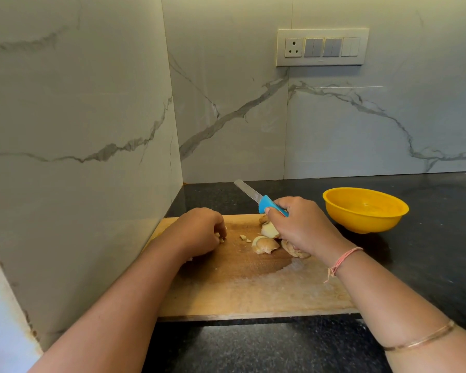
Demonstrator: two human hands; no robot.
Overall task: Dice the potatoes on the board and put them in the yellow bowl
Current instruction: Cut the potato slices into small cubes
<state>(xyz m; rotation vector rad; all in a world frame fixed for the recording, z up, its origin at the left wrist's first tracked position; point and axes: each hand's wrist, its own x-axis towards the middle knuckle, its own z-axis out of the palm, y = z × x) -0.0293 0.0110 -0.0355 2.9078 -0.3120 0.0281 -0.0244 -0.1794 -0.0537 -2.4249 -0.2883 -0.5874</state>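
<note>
My left hand (199, 230) curls over the small potato bits (221, 239) at its fingertips. I can't tell whether it pinches any or only touches them. My right hand (299, 227) wraps the knife (249, 191), covering most of the blue handle, and it hides part of the potato chunks (264, 244) beneath it. My left forearm (135, 292) covers the near left corner of the cutting board (253, 292). It and my right forearm (388, 300) run off the bottom edge. The counter (428, 251) is cut off on the right and below. I can't make out whether anything lies in the yellow bowl (361, 224).
</note>
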